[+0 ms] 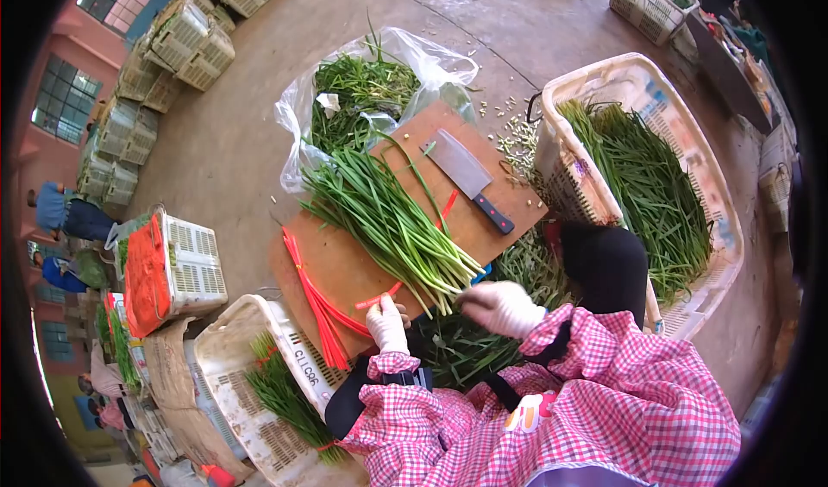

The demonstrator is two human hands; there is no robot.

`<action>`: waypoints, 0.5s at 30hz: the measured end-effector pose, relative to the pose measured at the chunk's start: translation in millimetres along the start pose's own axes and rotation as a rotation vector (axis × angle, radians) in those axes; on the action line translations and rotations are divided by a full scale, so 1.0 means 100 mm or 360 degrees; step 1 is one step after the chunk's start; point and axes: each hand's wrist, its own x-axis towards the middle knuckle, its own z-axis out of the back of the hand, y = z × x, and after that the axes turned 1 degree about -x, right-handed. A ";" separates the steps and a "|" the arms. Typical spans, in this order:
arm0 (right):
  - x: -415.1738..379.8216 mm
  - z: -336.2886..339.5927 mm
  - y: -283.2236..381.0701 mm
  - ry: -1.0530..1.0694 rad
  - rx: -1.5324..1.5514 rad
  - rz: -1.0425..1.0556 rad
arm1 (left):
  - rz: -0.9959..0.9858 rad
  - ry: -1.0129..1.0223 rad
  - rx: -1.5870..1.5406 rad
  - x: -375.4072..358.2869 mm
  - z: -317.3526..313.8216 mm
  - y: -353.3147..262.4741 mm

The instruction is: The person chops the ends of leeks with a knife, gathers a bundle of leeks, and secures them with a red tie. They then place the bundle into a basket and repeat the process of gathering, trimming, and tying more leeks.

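Note:
A bunch of long green garlic chives (384,219) with pale stem ends lies across a brown cutting board (332,244). My left hand (388,321), wrapped in white, pinches a red tie strip (379,296) beside the bunch. Another piece of red strip (448,207) shows on the bunch's far side; the part between is hidden. My right hand (500,306), also wrapped, is at the pale stem ends, its fingers blurred. A cleaver (461,163) with a dark handle lies on the board's right. Several loose red strips (312,301) lie at its left edge.
Behind the board, a clear plastic bag (293,142) holds leafy scraps. A white crate (720,194) of greens stands right, another crate (220,358) left. Cut stem bits (522,138) litter the floor. Stacked crates (194,43) and people (65,211) are farther left.

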 end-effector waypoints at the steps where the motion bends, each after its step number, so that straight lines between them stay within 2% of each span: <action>1: 0.06 0.06 0.00 -0.0277 0.0099 -0.0080 | 0.0003 -0.0015 0.0006 0.00 0.00 -0.01; 3: 0.24 0.13 -0.16 -0.0591 0.0066 -0.0090 | -0.0022 -0.0016 0.0012 0.00 -0.02 -0.04; 6: 0.48 0.09 -0.27 -0.0412 -0.0225 -0.0397 | -0.0062 -0.0067 -0.0001 0.03 -0.02 -0.04; 9: 0.67 -0.13 -0.15 -0.0176 -0.0390 -0.0367 | -0.0054 -0.0105 0.0055 0.04 -0.02 -0.08; 11: 0.74 -0.39 -0.14 -0.0164 -0.0466 -0.0200 | -0.0063 -0.0130 0.0034 0.09 0.00 -0.07; 15: 0.91 -0.63 -0.06 -0.0086 -0.0486 -0.0225 | -0.0057 -0.0185 0.0044 0.21 0.14 -0.07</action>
